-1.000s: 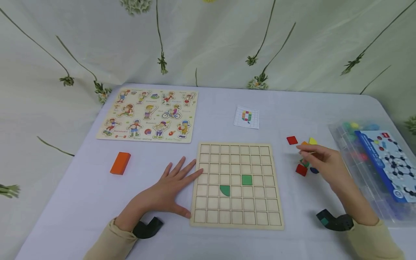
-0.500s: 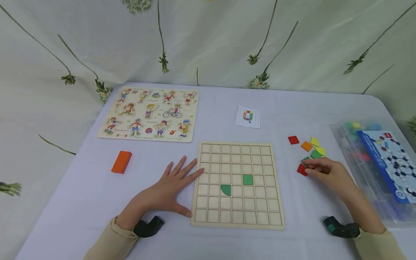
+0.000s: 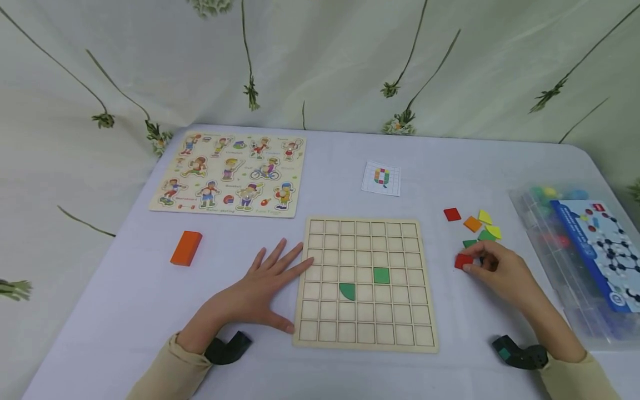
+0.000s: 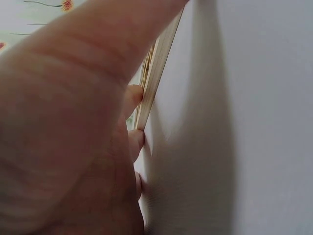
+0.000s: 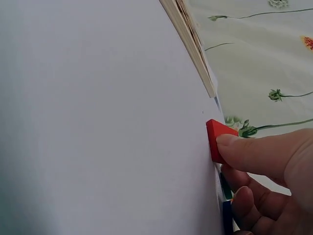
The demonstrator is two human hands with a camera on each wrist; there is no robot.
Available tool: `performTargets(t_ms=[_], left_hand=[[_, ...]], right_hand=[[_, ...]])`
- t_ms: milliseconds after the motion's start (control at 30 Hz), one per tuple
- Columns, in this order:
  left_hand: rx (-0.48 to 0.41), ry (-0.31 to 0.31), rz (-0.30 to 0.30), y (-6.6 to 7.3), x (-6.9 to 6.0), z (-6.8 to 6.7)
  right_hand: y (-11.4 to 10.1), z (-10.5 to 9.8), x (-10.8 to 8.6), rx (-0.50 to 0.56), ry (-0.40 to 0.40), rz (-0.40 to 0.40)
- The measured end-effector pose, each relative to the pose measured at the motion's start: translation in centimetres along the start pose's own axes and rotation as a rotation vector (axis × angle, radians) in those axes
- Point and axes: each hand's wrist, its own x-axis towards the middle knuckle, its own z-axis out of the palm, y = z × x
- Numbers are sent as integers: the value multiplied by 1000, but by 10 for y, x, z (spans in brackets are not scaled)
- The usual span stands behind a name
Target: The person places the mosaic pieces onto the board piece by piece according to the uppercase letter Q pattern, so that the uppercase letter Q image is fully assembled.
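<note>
My right hand [image 3: 500, 270] pinches a red square tile [image 3: 463, 261] between thumb and fingers; the right wrist view shows the red tile [image 5: 218, 142] tilted at the thumb tip. My left hand [image 3: 257, 294] lies with spread fingers against the left edge of the wooden grid board [image 3: 365, 339]. In the left wrist view, fingertips [image 4: 136, 142] touch the board's side [image 4: 159, 66]. A green square tile [image 3: 381, 275] and a green quarter-circle tile [image 3: 347, 291] sit in cells of the board.
Around the right hand lie another red tile [image 3: 452, 214], an orange tile [image 3: 472, 224], yellow pieces [image 3: 484, 217] and green pieces [image 3: 486, 236]. A pattern card [image 3: 381, 178], a picture puzzle [image 3: 227, 175], an orange block [image 3: 186, 248] and a clear plastic case [image 3: 542, 250] also lie on the table.
My right hand first moved down and right to the red tile, then pinched it and shifted it slightly left. The left hand has stayed in place against the board.
</note>
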Motion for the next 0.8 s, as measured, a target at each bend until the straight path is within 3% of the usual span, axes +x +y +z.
performTargets(t_ms=[233, 433, 600, 800], left_hand=[[-2, 2, 2, 0, 0, 0], [-10, 8, 7, 0, 1, 1], [-12, 1, 9, 0, 2, 2], [-4, 4, -3, -1, 1, 1]], right_hand=[[-12, -4, 1, 6, 27, 3], [-42, -1, 4, 174, 58, -57], [-73, 20, 7, 365, -32, -110], [-97, 54, 10, 540, -225, -133]])
